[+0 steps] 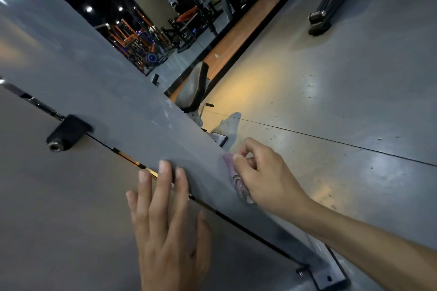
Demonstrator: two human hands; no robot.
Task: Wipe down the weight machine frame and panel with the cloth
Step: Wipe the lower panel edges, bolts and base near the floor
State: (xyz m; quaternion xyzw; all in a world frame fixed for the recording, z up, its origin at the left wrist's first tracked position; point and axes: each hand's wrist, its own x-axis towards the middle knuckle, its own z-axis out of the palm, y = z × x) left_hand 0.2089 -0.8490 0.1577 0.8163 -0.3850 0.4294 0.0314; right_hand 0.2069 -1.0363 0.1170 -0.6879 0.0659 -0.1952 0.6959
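Cloth (237, 178) under right hand (267, 172) grip

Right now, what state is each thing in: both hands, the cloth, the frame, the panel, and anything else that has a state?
left hand: open, fingers flat, spanning panel and frame.
right hand: gripping the cloth, pressing it to the frame edge.
cloth: bunched, mostly hidden under the fingers.
frame: grey, smudged with pale marks.
panel: matte, glare-free.
black knob: seated at the seam between panel and frame.
padded seat: unoccupied.
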